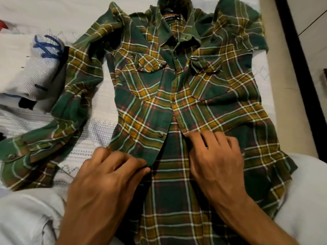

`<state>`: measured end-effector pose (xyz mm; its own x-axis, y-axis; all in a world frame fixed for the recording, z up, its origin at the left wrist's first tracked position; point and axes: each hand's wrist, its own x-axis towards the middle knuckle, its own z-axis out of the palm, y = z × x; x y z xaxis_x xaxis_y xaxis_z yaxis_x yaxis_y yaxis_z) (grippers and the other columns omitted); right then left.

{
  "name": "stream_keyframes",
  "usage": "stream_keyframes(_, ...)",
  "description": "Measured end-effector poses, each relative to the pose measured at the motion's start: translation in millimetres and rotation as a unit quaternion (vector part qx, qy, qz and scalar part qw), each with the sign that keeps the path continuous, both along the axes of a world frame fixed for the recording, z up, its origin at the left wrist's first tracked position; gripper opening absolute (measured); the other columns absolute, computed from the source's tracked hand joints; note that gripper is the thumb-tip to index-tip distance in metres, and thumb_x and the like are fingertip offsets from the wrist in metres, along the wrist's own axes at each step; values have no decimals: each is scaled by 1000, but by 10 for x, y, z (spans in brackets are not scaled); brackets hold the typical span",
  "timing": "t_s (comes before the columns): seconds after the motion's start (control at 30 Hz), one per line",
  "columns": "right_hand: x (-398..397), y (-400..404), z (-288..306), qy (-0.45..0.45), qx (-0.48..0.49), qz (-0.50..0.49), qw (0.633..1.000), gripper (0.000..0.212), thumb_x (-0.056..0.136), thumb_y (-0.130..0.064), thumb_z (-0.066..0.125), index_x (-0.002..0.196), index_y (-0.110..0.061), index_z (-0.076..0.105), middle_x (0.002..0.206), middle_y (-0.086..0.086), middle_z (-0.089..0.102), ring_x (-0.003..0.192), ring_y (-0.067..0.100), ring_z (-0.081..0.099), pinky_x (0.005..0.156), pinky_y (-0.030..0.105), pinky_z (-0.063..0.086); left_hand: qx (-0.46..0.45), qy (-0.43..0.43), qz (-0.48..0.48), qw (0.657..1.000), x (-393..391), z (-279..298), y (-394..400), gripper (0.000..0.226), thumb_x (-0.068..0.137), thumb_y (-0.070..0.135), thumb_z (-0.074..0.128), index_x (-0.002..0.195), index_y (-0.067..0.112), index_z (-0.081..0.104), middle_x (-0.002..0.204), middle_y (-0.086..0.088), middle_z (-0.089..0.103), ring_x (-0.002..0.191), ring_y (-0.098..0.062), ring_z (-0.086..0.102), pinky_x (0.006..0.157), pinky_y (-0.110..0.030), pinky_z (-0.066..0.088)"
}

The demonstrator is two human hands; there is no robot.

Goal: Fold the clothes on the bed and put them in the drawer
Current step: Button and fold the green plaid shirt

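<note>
Two bare hands work the front of a green-and-yellow plaid shirt (pixel 177 103) spread face-up on the white bed (pixel 99 110). From my remote seat I see the shirt's long axis running far to near, collar (pixel 177 27) at the far end, hem toward me, where it runs out of view beneath my forearms. My left hand (pixel 106 175) sits at the near left of the shirt's open front, fingers curled, pinching the lower corner of the left front panel (pixel 141 112) between thumb and fingertips. My right hand (pixel 215 160) lies just right of the opening, fingers bent over the edge of the right front panel (pixel 221 103); it appears to grip that edge, though the fingertips are partly hidden in cloth. Between the two hands the fronts part and the shirt's inner back shows. Higher up, one button (pixel 173 101) holds the fronts closed, and two flapped chest pockets flank the placket. The shirt's left sleeve (pixel 58 117) trails out and curves toward the near left, cuff (pixel 13 157) lying on the bed. Left of that sleeve, a white garment with blue lettering (pixel 35 68) lies crumpled on the bed. A dark bed frame edge (pixel 300 68) runs along the right side.
</note>
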<state>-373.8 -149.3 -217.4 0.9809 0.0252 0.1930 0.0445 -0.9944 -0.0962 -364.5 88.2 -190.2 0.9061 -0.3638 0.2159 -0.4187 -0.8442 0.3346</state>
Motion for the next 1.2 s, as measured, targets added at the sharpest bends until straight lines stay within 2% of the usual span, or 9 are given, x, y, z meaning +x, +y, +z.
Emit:
stream_keyframes(0.1, -46, -60, 4, 34, 11, 20, 999, 38, 102, -33, 49, 120, -9, 72, 98, 13, 71, 85, 32, 66, 72, 45, 53, -24, 29, -8, 999, 12, -37, -5, 19, 94, 42, 69, 95, 25, 77, 89, 6, 66, 82, -23, 54, 71, -37, 46)
stream_keyframes(0.2, -101, -112, 8, 39, 15, 37, 998, 40, 101, -27, 47, 127, -10, 72, 97, 10, 70, 83, 28, 65, 70, 41, 53, -40, 67, -3, 997, 13, -32, -23, 18, 92, 45, 68, 90, 27, 72, 87, 10, 62, 82, -20, 53, 73, -31, 42)
stream_keyframes(0.3, -171, -145, -2, 57, 43, 49, 996, 39, 93, -16, 63, 129, -4, 71, 105, 13, 73, 87, 27, 69, 72, 36, 60, -47, 110, 4, 993, 37, -15, -64, 21, 90, 52, 63, 85, 32, 67, 83, 14, 59, 80, -12, 50, 66, -23, 37)
stream_keyframes(0.43, -246, -140, 10, 68, 37, 47, 996, 39, 87, -16, 68, 124, -5, 74, 104, 13, 72, 85, 25, 70, 69, 32, 62, -17, 167, 11, 986, 74, -17, -111, 26, 82, 41, 83, 80, 33, 59, 73, 15, 53, 67, -10, 47, 61, -10, 29)
stream_keyframes(0.57, -251, -169, 52, 77, -17, 31, 996, 48, 80, -29, 71, 126, -17, 75, 95, 10, 67, 80, 27, 61, 62, 40, 50, 0, 214, 13, 977, 77, -11, -114, 34, 77, 36, 87, 84, 35, 54, 72, 17, 50, 61, -3, 46, 55, -9, 27)
stream_keyframes(0.77, -370, -229, 66, 137, 59, 92, 985, 56, 88, -23, 55, 142, -7, 62, 108, 10, 70, 91, 23, 67, 72, 32, 62, -39, 229, 43, 972, 58, -35, -102, 35, 76, 42, 88, 84, 37, 54, 74, 18, 57, 60, -5, 57, 52, -23, 45)
stream_keyframes(0.9, -488, -265, 73, 100, 89, 56, 989, 44, 88, -15, 68, 130, -1, 70, 106, 12, 75, 89, 25, 73, 78, 33, 63, -57, 249, 48, 966, 39, -58, -104, 37, 73, 38, 92, 79, 40, 55, 68, 17, 62, 74, -1, 64, 53, -18, 45)
stream_keyframes(1.03, -496, -243, 119, 71, 72, 7, 995, 23, 84, -17, 81, 105, -8, 79, 88, 9, 72, 73, 24, 68, 61, 35, 60, -94, 268, 53, 957, 20, -100, -69, 29, 76, 31, 91, 78, 38, 63, 80, 24, 68, 70, 1, 67, 61, -16, 51)
stream_keyframes(1.2, -483, -196, 129, 51, 52, 4, 997, 12, 89, -27, 79, 89, -16, 77, 79, 3, 68, 69, 21, 63, 62, 33, 53, -168, 294, 73, 938, 3, -111, -96, 24, 78, 24, 91, 77, 34, 69, 70, 17, 70, 64, -4, 69, 57, -8, 48)
